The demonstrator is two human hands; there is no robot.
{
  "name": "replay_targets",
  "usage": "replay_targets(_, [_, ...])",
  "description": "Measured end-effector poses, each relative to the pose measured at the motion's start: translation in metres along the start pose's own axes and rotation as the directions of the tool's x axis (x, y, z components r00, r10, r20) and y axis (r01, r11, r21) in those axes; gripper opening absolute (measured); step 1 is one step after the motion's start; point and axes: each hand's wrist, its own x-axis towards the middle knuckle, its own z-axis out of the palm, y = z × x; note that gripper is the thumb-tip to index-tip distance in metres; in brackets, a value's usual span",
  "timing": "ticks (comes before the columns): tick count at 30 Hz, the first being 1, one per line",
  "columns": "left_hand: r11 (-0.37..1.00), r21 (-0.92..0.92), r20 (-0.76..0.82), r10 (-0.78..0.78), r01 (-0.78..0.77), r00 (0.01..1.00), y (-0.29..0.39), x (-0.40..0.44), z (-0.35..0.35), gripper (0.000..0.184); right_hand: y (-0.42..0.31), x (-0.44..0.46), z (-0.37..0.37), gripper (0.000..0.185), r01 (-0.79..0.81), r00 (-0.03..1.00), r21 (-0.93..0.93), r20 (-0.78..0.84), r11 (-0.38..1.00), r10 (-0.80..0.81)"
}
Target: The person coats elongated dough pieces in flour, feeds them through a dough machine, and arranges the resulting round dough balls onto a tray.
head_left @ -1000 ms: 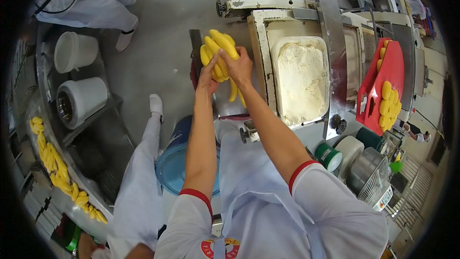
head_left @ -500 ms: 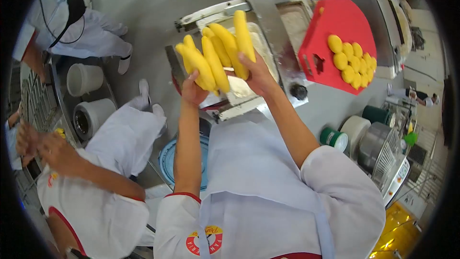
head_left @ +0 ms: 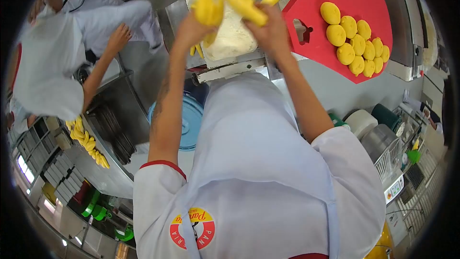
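Observation:
Several long yellow dough pieces [head_left: 208, 7] are bunched in my left hand [head_left: 191, 31], whose fingers wrap round them. My right hand [head_left: 270, 24] grips more yellow dough pieces [head_left: 243, 5], blurred by motion. Both hands are raised above a white tub of flour [head_left: 233, 36], a gap between them. Below my left hand, a few thin yellow pieces [head_left: 197, 49] show beside the tub. To the right of my right hand lies a red board [head_left: 311, 9] bearing several round yellow dough pieces [head_left: 358, 45].
A co-worker [head_left: 48, 67] bends over at the left, an arm reaching out. More yellow dough pieces [head_left: 86, 140] lie on the metal table [head_left: 112, 180] at the lower left. A blue lid [head_left: 191, 122] is beneath my left forearm. Pots [head_left: 381, 141] stand at the right.
The yellow pieces, first bunched together, were spread between my hands and are now in two separate groups. The view has shifted towards the red board; the co-worker at left appears in another position.

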Motion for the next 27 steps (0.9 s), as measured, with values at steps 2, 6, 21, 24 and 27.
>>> replay_targets(2, [0.944,0.317,0.026,-0.105,0.091,0.994,-0.007,-0.008,0.066,0.079,0.009,-0.022,0.024,0.050,-0.241,0.866,-0.219,0.391,0.945,0.312])
replay_targets(6, [0.965,0.261,-0.345,0.130,-0.038,0.929,0.006,-0.045,0.078,0.092,0.028,-0.039,0.038,0.043,-0.133,0.839,-0.235,0.490,0.963,0.236])
replay_targets(21, [0.962,0.227,-0.302,-0.079,0.152,0.950,0.005,-0.030,0.103,0.075,0.021,-0.063,0.051,0.055,-0.019,0.933,-0.385,0.325,0.923,0.155])
replay_targets(24, [0.982,0.177,-0.284,-0.013,0.065,0.959,-0.012,-0.016,0.104,0.071,0.037,-0.051,0.055,0.045,-0.041,0.935,-0.315,0.324,0.948,0.148])
replay_targets(27, [0.979,-0.147,-0.073,-0.156,0.144,0.985,-0.018,0.006,0.068,0.067,0.042,-0.004,0.044,0.040,-0.417,0.814,-0.047,0.424,0.908,0.396])
